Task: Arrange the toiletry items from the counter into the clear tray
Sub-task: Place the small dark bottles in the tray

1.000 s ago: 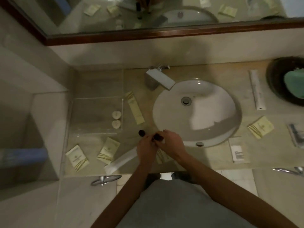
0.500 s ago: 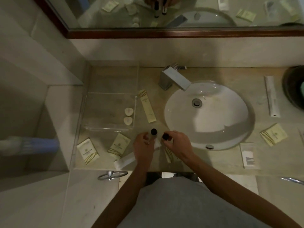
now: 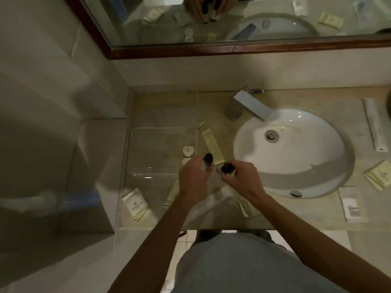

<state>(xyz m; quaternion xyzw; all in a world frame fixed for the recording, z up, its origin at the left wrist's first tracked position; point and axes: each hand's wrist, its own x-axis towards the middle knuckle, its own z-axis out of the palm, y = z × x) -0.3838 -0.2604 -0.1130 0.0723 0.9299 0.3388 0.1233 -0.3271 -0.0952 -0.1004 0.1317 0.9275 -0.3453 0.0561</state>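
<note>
The clear tray (image 3: 148, 132) sits on the counter left of the sink, with two small round soaps (image 3: 187, 150) inside near its right wall. My left hand (image 3: 193, 178) is shut on a small black-capped bottle (image 3: 208, 157) at the tray's near right corner. My right hand (image 3: 243, 178) is shut on a second black-capped bottle (image 3: 228, 168), just right of the first. A long cream box (image 3: 210, 141) lies beside the tray. Cream sachets (image 3: 136, 205) lie on the counter near the front edge, partly hidden by my arms.
The white sink (image 3: 292, 153) and chrome tap (image 3: 247, 106) fill the counter's middle. A long white packet (image 3: 373, 123), a cream sachet (image 3: 379, 175) and a white sachet (image 3: 352, 205) lie on the right. The mirror (image 3: 232, 17) stands behind. A wall closes off the left.
Both hands have lifted the two bottles off the counter and moved them up and left toward the tray's near right corner. My view has shifted left.
</note>
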